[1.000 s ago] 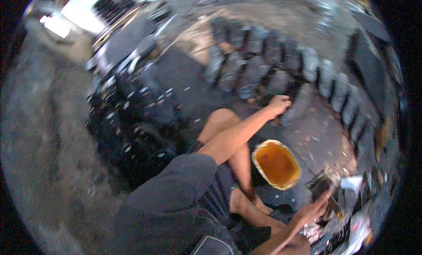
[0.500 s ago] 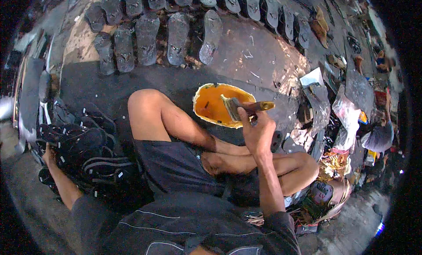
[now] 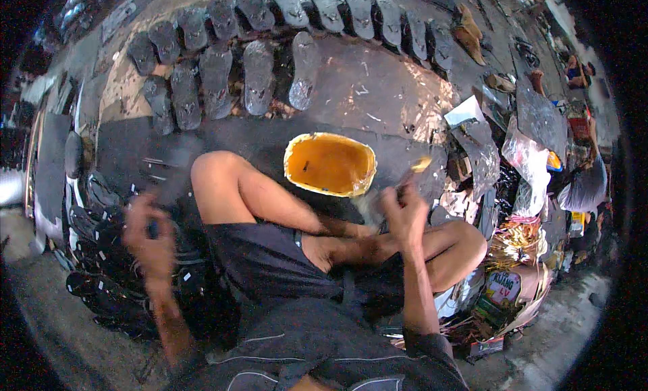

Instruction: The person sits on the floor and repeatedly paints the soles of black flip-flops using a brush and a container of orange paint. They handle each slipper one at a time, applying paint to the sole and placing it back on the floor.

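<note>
Five dark grey, foot-shaped soles (image 3: 258, 77) form a short row beyond the two hands, and a longer, curved row of similar grey soles (image 3: 327, 6) lies farther out behind it. These laid-out pieces look like the part already dealt with; several have a sheen, though whether every one carries a coat cannot be told.

The right hand (image 3: 405, 212) is closed around a flat brush with a yellow-tipped wooden handle (image 3: 420, 165); the handle end points away from the person, and the blurred, pale bristles show just left of the knuckles. They are near the closer edge of a cream-rimmed, rounded oblong tub (image 3: 287, 163) of amber-orange liquid (image 3: 331, 165), which sits ahead of and to the left of that hand. The liquid does not look spent.

The left hand (image 3: 150, 236) is blurred, its fingers seemingly part curled, above a heap of black footwear with small white tags (image 3: 108, 283). A smeared dark grey shape (image 3: 169, 163) shows just beyond its fingers; whether the hand has hold of it cannot be told. The sizeable heap under and around this hand may be what is left, so the work seems partway along.
</note>
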Available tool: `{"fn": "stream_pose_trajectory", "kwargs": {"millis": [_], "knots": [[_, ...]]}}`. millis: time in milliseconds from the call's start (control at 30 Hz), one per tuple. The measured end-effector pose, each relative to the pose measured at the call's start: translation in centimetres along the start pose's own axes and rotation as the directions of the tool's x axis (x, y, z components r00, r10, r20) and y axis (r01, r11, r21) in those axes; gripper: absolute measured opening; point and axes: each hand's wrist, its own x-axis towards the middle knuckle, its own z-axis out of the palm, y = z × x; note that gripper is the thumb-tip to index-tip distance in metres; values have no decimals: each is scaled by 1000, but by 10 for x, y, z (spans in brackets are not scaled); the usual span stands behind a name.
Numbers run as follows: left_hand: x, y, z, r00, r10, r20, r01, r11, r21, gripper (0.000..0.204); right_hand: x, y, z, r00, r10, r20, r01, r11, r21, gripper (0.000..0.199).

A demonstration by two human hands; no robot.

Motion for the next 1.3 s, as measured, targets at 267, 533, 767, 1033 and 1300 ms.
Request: {"fn": "stream_pose_trajectory", "kwargs": {"millis": [267, 533, 767, 1033, 1300], "knots": [[-38, 47, 14, 919, 162, 358, -214, 971, 109, 39, 44, -18, -64, 939, 344, -18, -103, 331, 938, 24], [-29, 44, 28, 937, 192, 292, -87, 938, -336, 49, 41, -26, -44, 948, 240, 210, -226, 44, 973, 15], [-28, 139, 89, 622, 297, 724, 743, -516, -427, 58, 18, -125, -7, 745, -646, -167, 647, 638, 418, 31], [-32, 144, 96, 657, 264, 707, 733, -445, -515, 69, -24, -122, -5, 655, -697, -291, 751, 559, 351, 26], [-34, 166, 76, 608, 202, 768, 789, -264, -555, 81, 12, -135, -62, 602, -653, -459, 772, 624, 124, 29]]}}
